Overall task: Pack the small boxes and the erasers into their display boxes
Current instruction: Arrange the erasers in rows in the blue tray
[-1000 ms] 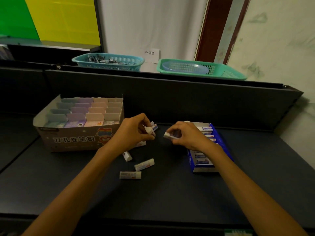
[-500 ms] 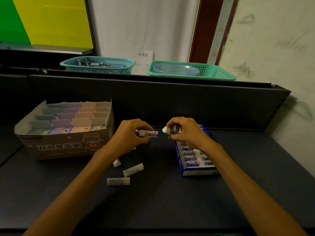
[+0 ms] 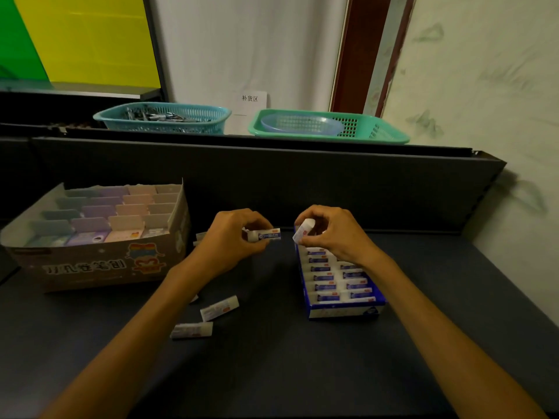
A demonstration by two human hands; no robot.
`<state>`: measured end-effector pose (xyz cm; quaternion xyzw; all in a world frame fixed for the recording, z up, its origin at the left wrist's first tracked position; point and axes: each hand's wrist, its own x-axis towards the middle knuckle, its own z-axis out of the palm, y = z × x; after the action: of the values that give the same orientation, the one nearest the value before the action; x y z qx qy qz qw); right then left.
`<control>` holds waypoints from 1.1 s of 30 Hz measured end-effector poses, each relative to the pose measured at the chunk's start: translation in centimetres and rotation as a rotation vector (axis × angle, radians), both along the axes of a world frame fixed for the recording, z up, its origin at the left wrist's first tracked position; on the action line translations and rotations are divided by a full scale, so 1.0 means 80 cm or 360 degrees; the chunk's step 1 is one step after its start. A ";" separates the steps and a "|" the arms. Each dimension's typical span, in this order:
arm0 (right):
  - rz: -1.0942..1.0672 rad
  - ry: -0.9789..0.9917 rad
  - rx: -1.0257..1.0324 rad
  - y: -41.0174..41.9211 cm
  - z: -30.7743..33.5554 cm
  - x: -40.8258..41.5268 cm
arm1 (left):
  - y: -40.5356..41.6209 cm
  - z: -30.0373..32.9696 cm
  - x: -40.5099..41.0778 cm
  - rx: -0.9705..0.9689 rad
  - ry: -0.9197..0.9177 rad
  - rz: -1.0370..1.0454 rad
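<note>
My left hand point(image 3: 233, 237) pinches a white eraser with a blue sleeve point(image 3: 266, 235), held level above the dark shelf. My right hand point(image 3: 329, 234) grips a second eraser point(image 3: 302, 232), tilted, just over the far end of the blue eraser display box point(image 3: 341, 311). That box holds two columns of erasers, several in each. Two loose erasers point(image 3: 219, 307) point(image 3: 192, 330) lie on the shelf under my left forearm; a third is mostly hidden by the arm. At the left stands the cardboard display box point(image 3: 99, 267) with rows of pastel small boxes.
A dark back panel point(image 3: 272, 182) runs behind the shelf. Above it sit a teal basket point(image 3: 163, 117) with metal items and a green basket point(image 3: 326, 127) holding a bluish tray. A white wall closes the right side.
Both hands lifted erasers from the shelf and rose slightly. The right hand's eraser has turned and now sits over the blue box's far end. The camera view shifted a little to the right.
</note>
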<state>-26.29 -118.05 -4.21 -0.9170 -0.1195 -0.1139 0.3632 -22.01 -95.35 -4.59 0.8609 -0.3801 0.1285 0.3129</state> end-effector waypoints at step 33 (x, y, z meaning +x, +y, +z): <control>-0.0031 0.0050 -0.0285 -0.108 -0.005 0.003 | -0.125 -0.008 0.005 0.0451 0.0042 0.0274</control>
<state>-26.08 -126.65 -4.62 -0.9486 -0.1145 -0.0920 0.2804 -21.64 -105.37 -5.25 0.9275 -0.3149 0.0886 0.1811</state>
